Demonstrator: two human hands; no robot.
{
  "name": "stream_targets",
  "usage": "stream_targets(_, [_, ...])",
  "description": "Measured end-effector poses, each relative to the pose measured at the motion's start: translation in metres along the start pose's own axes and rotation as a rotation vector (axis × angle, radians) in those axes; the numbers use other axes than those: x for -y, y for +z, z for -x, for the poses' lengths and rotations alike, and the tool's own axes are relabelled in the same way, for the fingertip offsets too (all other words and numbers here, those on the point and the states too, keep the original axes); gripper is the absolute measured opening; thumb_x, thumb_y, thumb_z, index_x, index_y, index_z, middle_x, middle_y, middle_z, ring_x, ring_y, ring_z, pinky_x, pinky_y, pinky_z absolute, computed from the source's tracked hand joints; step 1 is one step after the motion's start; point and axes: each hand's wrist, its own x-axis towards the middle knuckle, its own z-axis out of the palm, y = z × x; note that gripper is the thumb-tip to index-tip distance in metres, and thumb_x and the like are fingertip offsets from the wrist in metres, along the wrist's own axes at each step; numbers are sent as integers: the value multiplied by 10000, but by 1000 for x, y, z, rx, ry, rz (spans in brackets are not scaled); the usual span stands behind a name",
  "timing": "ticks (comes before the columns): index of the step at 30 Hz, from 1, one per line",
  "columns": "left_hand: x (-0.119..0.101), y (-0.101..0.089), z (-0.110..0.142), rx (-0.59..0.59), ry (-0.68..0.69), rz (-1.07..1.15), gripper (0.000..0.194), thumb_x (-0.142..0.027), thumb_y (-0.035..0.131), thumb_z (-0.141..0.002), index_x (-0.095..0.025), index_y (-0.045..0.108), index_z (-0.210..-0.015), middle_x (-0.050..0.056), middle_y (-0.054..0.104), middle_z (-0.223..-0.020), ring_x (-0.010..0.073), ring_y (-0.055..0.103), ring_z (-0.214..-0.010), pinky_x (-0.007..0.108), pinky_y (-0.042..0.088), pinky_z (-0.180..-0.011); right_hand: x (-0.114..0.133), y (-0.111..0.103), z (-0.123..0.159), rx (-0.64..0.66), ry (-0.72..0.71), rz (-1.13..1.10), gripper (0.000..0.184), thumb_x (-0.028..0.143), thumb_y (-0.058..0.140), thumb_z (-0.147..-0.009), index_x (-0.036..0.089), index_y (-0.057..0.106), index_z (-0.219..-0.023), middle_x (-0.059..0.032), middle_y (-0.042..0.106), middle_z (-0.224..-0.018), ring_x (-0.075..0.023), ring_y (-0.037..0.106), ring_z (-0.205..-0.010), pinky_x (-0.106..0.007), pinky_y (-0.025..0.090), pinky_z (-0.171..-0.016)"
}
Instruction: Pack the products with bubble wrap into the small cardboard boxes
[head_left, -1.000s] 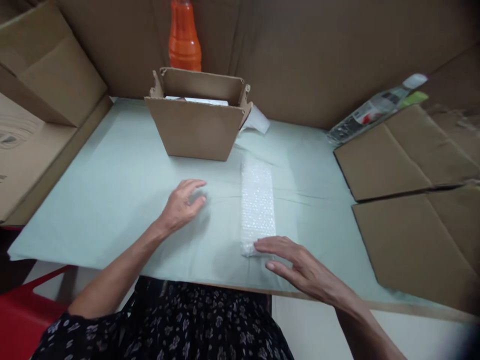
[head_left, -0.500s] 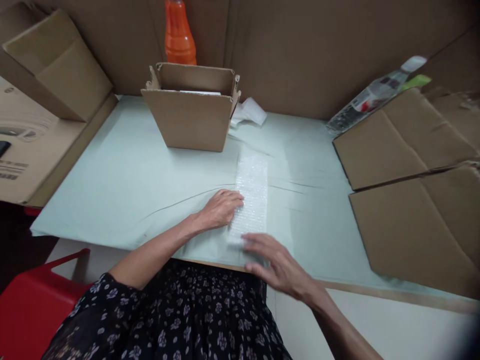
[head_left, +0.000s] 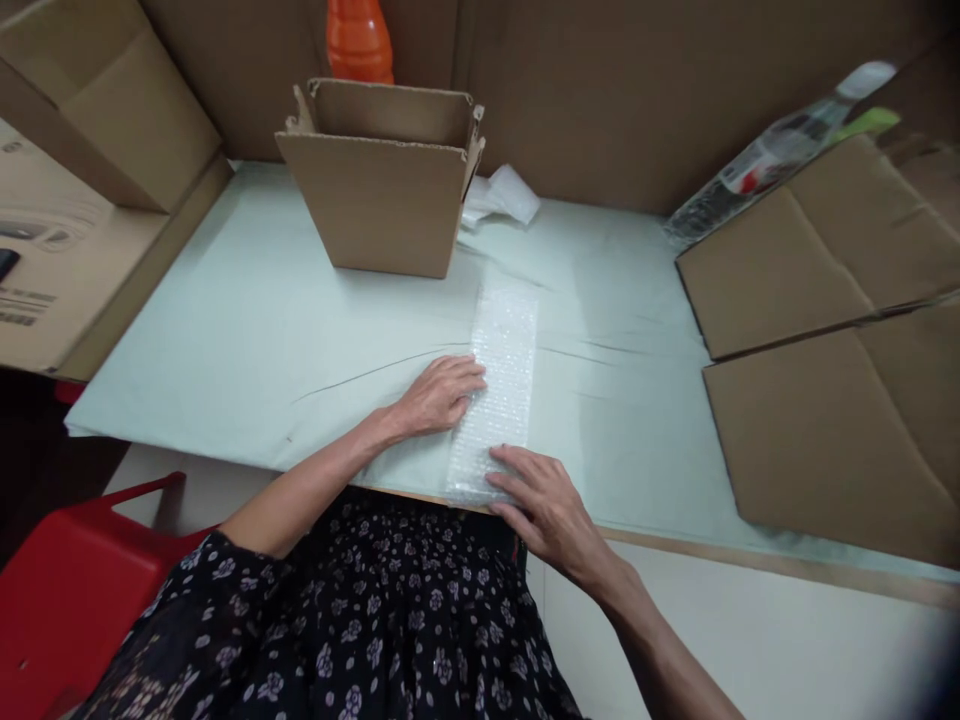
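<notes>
A long strip of bubble wrap lies on the pale green cloth, its near end at the table's front edge. My left hand rests palm down at the strip's left side, fingertips on its edge and thumb tucked low. Over the strip's near right corner, my right hand has its fingers spread, the fingertips on or just above the plastic. Neither hand is closed round anything. Beyond the strip stands an open cardboard box with its top flaps up.
Crumpled white wrap lies beside the box. An orange bottle is behind it. Folded cardboard and a clear plastic bottle are at the right. A printed carton stands left, above a red stool.
My right hand has come down onto the near end of the bubble wrap, which now reaches the table edge. My left hand keeps its place on the strip. The view has tilted slightly.
</notes>
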Motion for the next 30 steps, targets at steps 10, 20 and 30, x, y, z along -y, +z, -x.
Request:
stream_targets(10, [-60,-5,57,-45,-258,352,681,-160,575,-791,-251,489,-1460,77,706,-1220,249,662,-1092,435,534,-1000,-5,-5,-28,-152,401,-367,288,412,533,-990,244,711,-1142,-73,763,-1100,-247,721,-1002,-378,591,-878])
stream_targets(20, [-42,21,35,-141,-372,-111,581,-242,602,-898,-188,474,-1462,46,677,-838,242,633,-802,430,515,-865,6,4,-17,-325,91,150,238,231,622,-949,264,665,-1180,-94,719,-1209,-286,655,-1117,-460,492,-922])
stream_targets(30, [-55,4,69,-233,-85,76,515,-267,581,-959,-249,463,-1460,97,695,-1181,263,637,-1097,444,509,-964,-2,8,-34,-171,242,-232,224,299,509,-1017,254,724,-1062,-49,777,-985,-228,722,-897,-371,562,-798])
